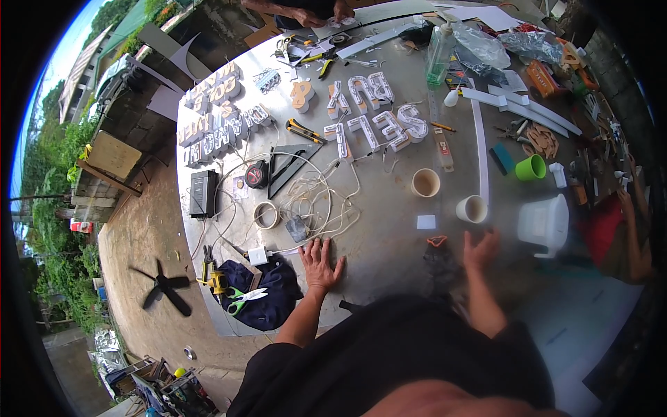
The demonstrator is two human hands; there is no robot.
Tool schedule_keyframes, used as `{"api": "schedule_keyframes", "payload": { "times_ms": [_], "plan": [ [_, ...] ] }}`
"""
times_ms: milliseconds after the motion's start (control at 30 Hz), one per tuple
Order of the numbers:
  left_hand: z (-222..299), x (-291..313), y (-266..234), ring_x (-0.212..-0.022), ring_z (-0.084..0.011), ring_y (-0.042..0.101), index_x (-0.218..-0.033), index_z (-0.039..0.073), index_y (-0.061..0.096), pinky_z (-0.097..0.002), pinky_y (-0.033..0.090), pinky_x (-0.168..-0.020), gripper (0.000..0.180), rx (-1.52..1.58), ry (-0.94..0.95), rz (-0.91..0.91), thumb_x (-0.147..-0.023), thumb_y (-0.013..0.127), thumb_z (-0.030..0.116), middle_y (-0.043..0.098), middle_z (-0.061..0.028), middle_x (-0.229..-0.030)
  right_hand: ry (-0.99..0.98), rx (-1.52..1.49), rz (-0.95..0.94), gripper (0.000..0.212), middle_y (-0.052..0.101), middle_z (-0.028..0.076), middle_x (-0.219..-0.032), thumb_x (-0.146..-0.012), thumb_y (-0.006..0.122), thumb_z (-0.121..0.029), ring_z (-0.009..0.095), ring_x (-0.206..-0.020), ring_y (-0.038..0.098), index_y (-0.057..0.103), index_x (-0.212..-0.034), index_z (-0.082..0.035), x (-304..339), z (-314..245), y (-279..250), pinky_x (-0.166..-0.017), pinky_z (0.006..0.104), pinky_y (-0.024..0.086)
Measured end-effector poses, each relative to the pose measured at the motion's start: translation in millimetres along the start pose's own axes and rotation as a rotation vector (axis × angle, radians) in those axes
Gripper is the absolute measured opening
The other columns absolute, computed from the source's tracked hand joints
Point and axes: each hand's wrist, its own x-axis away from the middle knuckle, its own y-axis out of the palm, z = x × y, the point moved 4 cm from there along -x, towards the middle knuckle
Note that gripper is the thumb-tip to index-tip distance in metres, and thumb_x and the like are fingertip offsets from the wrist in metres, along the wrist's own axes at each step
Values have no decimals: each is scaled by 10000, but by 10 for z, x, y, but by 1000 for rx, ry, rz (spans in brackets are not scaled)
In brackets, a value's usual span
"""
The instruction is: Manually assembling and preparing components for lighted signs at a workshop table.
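My left hand [321,270] rests flat on the metal table [389,271], fingers spread, just below a tangle of white cable [316,198] and a small clear plastic piece [297,228]. My right hand [481,251] is just in front of a white cup [472,209] with a brownish drink in it. Its fingers look apart and hold nothing that I can see; some blur covers them. Another cup [425,183] stands farther back to the left. A white card [426,222] and a small orange-handled item [436,241] lie to the left of my right hand.
White channel letters [375,132] with exposed LED modules cover the table's far half. A black power supply [203,194], tape measure [257,174], set square [292,167] and green-handled scissors [243,299] on dark cloth lie left. A white tub [543,226] stands right. Another person's hands [306,15] work at the far edge.
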Motion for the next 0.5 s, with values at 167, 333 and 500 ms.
{"api": "schedule_keyframes", "payload": {
  "times_ms": [167,333,500],
  "plan": [
    [1,1,7,-1438,-406,296,-1481,110,446,-647,131,-1199,753,-14,6,0,-879,654,513,408,-197,-1465,8,-8,-8,649,441,189,-1484,-881,716,-523,391,-1445,366,560,-1252,-14,8,9,2,-1153,550,310],
    [2,2,7,-1435,-405,301,-1479,110,450,-646,137,-1198,756,-10,5,7,-874,660,511,408,-196,-1465,14,-6,-11,646,445,190,-1479,-877,722,-520,386,-1441,373,562,-1246,-15,-2,3,3,-1152,551,311],
    [-7,7,11,-1429,-406,306,-1480,115,449,-645,144,-1197,756,-15,11,13,-871,663,508,410,-196,-1459,9,9,-2,643,445,193,-1477,-873,728,-516,381,-1435,381,561,-1238,-14,1,-13,-12,-1145,553,319]
  ]
}}
